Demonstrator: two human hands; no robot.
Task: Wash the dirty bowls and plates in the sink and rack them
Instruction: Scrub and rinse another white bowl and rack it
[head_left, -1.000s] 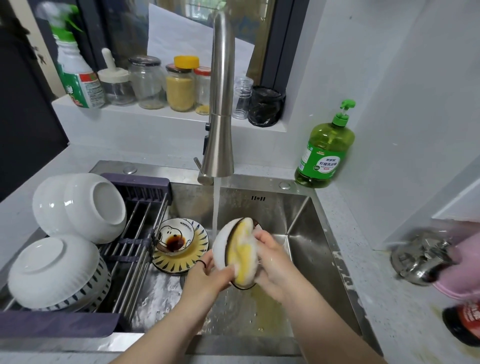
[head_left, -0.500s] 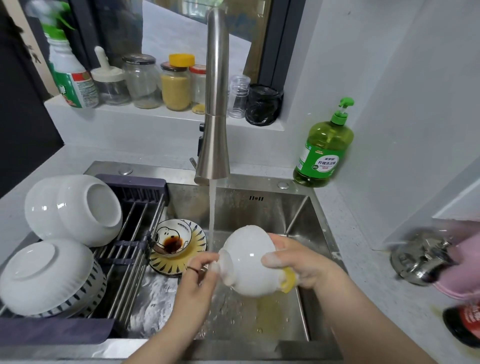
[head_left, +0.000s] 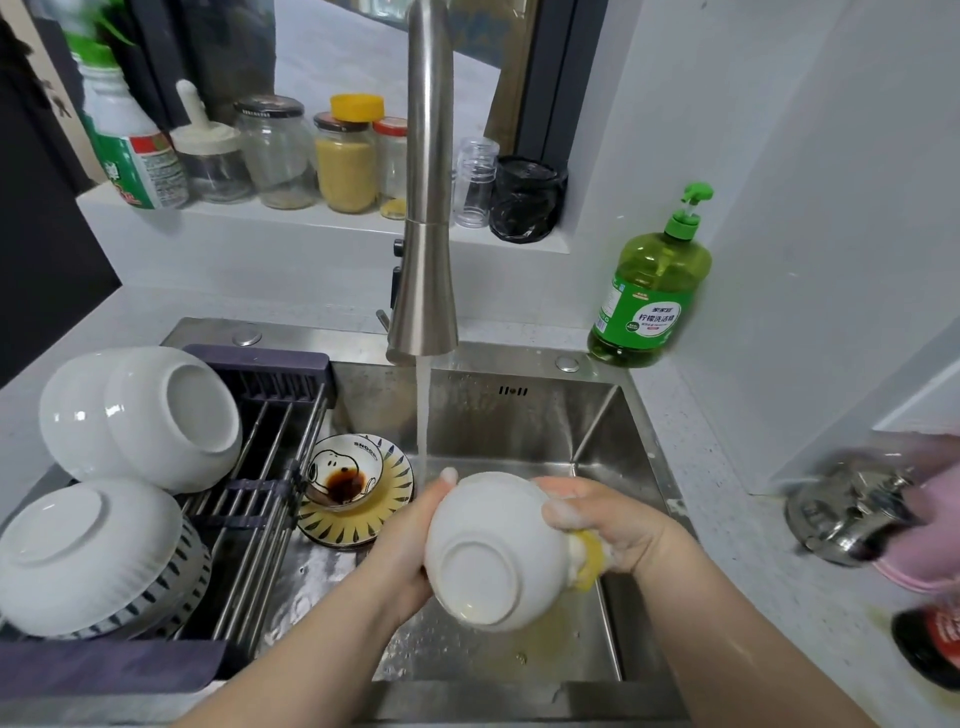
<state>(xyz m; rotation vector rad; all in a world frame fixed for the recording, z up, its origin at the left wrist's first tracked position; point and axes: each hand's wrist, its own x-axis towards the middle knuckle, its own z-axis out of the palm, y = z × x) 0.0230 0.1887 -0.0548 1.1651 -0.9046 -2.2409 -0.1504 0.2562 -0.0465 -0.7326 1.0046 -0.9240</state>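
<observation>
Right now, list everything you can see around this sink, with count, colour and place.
Held bowl: one, white, above the sink.
Sponge: one, yellow, against held bowl.
Racked bowls: at least three, white, on rack.
Rack: one, dark, over sink's left side.
Sauce bowl: one, white printed, on plate.
Plate: one, yellow striped, in sink.
Faucet: one, steel, running.
Soap bottle: one, green, back-right counter.
Jars: several, clear, windowsill.
Spray bottle: one, white-green, windowsill.
Left hand: holds held bowl.
Right hand: grips sponge.

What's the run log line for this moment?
phase: scrubbing | left hand: holds white bowl | right hand: grips yellow sponge against it | tap: running | unwashed: small bowl on plate in sink
</observation>
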